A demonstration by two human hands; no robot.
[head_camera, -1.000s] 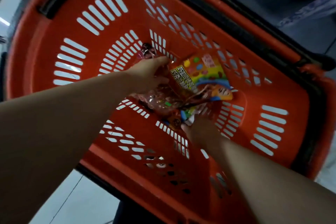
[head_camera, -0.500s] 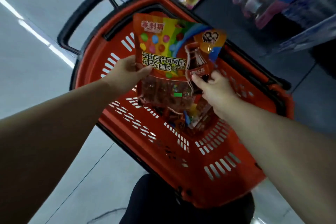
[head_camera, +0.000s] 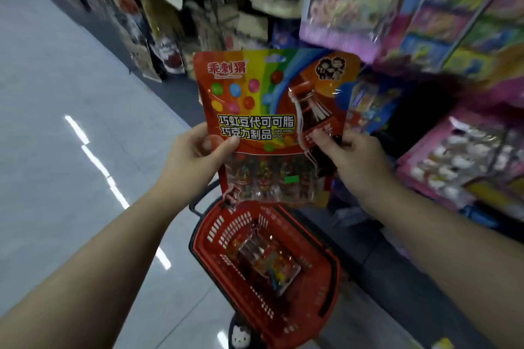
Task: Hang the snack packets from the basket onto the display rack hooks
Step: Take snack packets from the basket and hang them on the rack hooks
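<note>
A red snack packet [head_camera: 263,110] with rainbow candy print and a cola-bottle picture is held upright in front of me, above the basket. My left hand [head_camera: 195,156] pinches its left edge, thumb on the front. My right hand [head_camera: 348,156] pinches its right edge at about the same height. Below, the red basket [head_camera: 329,272] stands on the floor with another packet [head_camera: 266,261] lying inside. The display rack [head_camera: 368,8] with hanging goods fills the upper right; its hooks are blurred.
Grey shiny floor [head_camera: 71,136] stretches to the left. Pink and purple packaged goods [head_camera: 467,167] sit on shelves at the right. More hanging packets [head_camera: 158,37] line the rack further back. A white cartoon shoe tip [head_camera: 239,334] shows under the basket.
Both hands have lifted the packet out of the basket and up to chest height. The view has swung up from the basket to the rack.
</note>
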